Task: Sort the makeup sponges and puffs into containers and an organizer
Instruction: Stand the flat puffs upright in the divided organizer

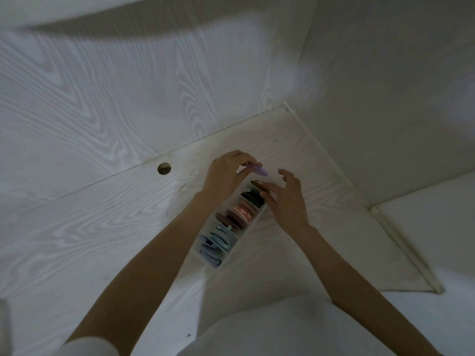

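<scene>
A narrow clear organizer [205, 260] lies diagonally on the white wood-grain desk [90, 227]. Its compartments hold blue puffs [218, 242] nearest me, then brown puffs [230, 219], pink puffs [243, 210] and dark green puffs [253, 196]. My left hand [226, 173] pinches a lilac puff [258, 169] just above the organizer's far end. My right hand [285, 199] hovers at the far right side, fingertips touching a brown puff [258, 185] in the far compartment. The view is dim and a little blurred.
A round cable hole [164, 168] sits in the desk to the left of my hands. A wood-grain back panel [128, 86] rises behind the desk, and a plain side wall [385, 111] closes the right. The desk edge [401, 245] runs diagonally at right.
</scene>
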A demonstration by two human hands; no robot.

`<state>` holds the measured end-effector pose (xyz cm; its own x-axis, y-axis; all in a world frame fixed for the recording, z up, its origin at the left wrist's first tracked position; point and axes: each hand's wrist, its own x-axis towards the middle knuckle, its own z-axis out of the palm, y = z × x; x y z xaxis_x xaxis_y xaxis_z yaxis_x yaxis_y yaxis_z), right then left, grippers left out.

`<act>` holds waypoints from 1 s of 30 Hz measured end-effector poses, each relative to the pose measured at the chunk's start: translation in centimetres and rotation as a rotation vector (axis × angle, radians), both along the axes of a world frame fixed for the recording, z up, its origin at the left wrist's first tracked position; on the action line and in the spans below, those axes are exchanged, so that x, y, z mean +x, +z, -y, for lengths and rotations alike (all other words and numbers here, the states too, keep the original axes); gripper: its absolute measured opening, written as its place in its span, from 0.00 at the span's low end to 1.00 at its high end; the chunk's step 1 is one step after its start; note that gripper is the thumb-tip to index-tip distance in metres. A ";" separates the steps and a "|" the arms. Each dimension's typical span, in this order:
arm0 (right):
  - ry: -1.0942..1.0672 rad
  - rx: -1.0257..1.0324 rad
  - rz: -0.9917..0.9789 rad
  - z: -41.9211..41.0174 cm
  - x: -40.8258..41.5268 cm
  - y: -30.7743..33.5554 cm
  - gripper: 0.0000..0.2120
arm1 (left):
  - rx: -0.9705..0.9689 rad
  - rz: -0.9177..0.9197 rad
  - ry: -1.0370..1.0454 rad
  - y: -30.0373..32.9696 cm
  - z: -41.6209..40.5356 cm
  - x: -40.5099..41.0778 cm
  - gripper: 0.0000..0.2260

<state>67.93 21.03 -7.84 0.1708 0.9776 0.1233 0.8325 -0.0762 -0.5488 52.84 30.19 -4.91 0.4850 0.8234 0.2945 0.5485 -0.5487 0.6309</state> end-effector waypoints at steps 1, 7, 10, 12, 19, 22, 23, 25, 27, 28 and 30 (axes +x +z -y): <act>-0.003 -0.009 -0.006 0.0 0.0 0.0 0.10 | -0.011 -0.035 -0.022 -0.2 -0.2 0.1 0.04; 0.001 0.007 -0.014 0.1 0.1 0.2 0.08 | 0.004 -0.213 -0.143 -1.0 -0.5 0.8 0.08; -0.025 0.025 0.032 0.3 0.2 0.3 0.09 | 0.055 -0.266 -0.221 -1.1 -0.4 1.3 0.15; -0.039 0.027 0.067 0.5 0.2 0.2 0.11 | 0.126 -0.341 -0.262 -1.1 -0.5 1.4 0.16; -0.043 0.066 0.017 0.7 0.7 0.6 0.11 | 0.135 -0.406 -0.268 -1.9 0.3 0.9 0.10; 0.026 0.078 0.084 0.7 1.1 0.3 0.11 | 0.138 -0.380 -0.265 -2.3 0.8 0.2 0.12; 0.045 0.082 0.118 0.7 1.3 0.2 0.12 | 0.147 -0.374 -0.267 -2.5 1.1 0.0 0.12; 0.064 0.089 0.166 0.8 1.7 0.3 0.13 | 0.153 -0.358 -0.246 -2.8 1.5 -0.6 0.14; 0.068 0.089 0.167 0.8 2.0 0.3 0.08 | 0.135 -0.298 -0.160 -2.8 1.9 -1.4 0.14; 0.070 0.083 0.153 0.8 2.1 0.3 0.06 | 0.113 -0.248 -0.104 -2.7 2.1 -2.0 0.14; 0.071 0.049 0.098 0.6 2.1 0.6 0.05 | 0.041 -0.144 0.022 -2.2 2.6 -3.2 0.12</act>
<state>70.03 20.44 -7.28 0.0860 0.9792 0.1840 0.8847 0.0099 -0.4661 49.63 27.62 -7.13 0.5063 0.8233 0.2567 0.6440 -0.5589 0.5224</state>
